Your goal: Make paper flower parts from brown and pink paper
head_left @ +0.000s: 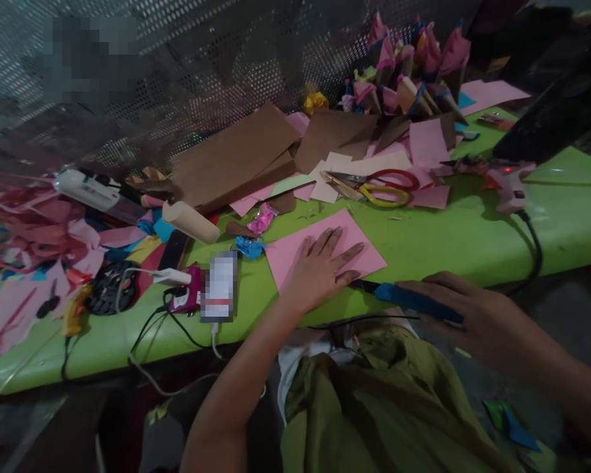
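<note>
My left hand (325,266) lies flat with spread fingers on a folded-looking sheet of pink paper (362,236) at the front of the green table. In my right hand (477,315) is a blue-handled knife (408,299), held low beside the table's front edge. Its dark blade points left, and the tip reaches the paper's near edge close to my left thumb. Whether the blade is between layers of paper or just beside them, I cannot tell. Behind the paper lie scissors (387,187) with red and yellow handles.
Brown cardboard (236,154) and pink scraps cover the back. Paper cones (414,72) stand at the back right. A glue gun (509,184) with a red light rests at right, its cord trailing off the edge. A phone (220,286), power strip (186,295) and cables are at left.
</note>
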